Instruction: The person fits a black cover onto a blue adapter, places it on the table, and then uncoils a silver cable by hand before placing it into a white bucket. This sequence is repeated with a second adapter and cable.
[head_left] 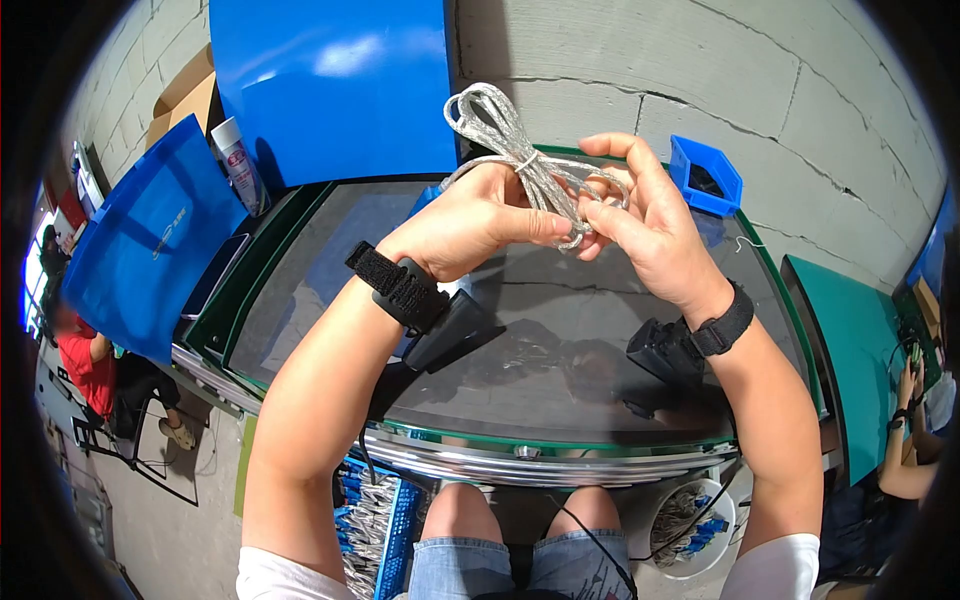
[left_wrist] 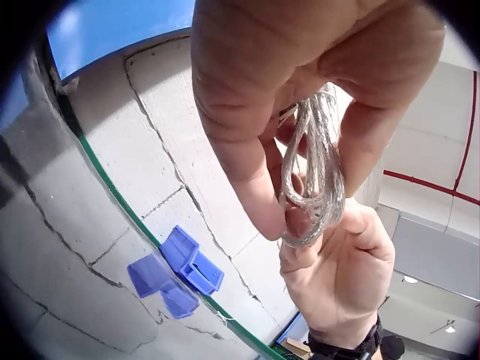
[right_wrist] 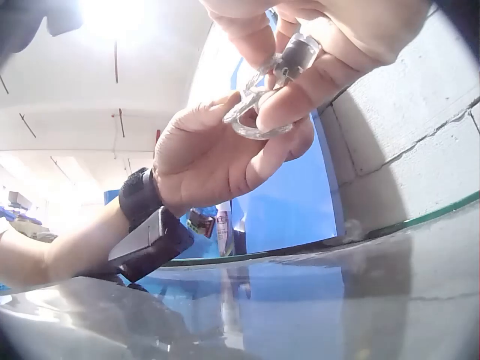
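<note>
A coiled silver braided cable (head_left: 505, 125), bound around its middle with a tie, is held up over the table between both hands. My left hand (head_left: 470, 225) grips the bundle below the tie, with the thumb across its lower loops. From the other side my right hand (head_left: 660, 225) pinches the lower end of the cable between thumb and fingers, index finger raised. In the right wrist view a dark connector with a clear cover (right_wrist: 298, 54) shows between the right fingers. The left wrist view shows the lower loops (left_wrist: 319, 172) between the left thumb and fingers.
Below the hands lies a dark glossy tabletop (head_left: 560, 370) with a green rim. A blue bin (head_left: 705, 177) stands at its back right, a spray can (head_left: 240, 165) at the left. A blue basket (head_left: 400, 535) and a white bucket (head_left: 725, 510) hold more cables under the front edge. People sit at both sides.
</note>
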